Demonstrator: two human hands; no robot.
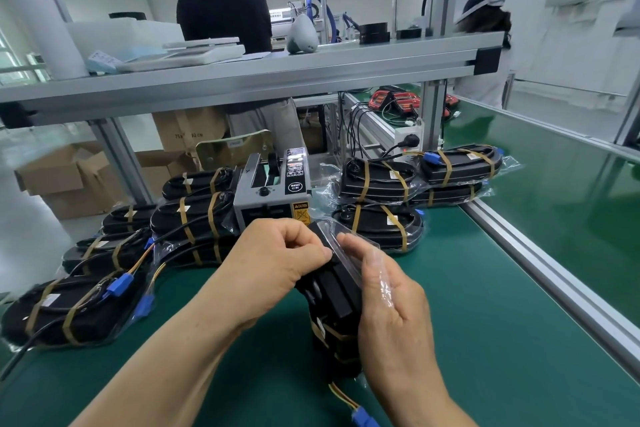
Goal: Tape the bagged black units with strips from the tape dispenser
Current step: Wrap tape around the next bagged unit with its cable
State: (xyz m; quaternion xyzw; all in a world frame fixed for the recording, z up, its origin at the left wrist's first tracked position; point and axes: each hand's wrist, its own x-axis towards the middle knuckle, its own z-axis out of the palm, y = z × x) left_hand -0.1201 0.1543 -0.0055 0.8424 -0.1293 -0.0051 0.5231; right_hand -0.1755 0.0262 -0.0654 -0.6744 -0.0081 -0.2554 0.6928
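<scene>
A bagged black unit [334,291] stands on end on the green mat, just in front of the grey tape dispenser [273,192]. My left hand [277,253] curls over its upper left side, thumb and fingers pinching at the top of the clear bag. My right hand [388,291] lies flat along the unit's right side, fingers straight against the plastic. A brown tape band wraps the unit's lower part. Its yellow wires and blue connector [363,418] hang out at the bottom.
Taped bagged units are piled left [69,308] and behind left [194,218] of the dispenser, and more at right [381,222]. An aluminium rail [540,263] borders the green mat [467,305] on the right. A shelf beam [242,80] runs overhead; two people stand beyond it.
</scene>
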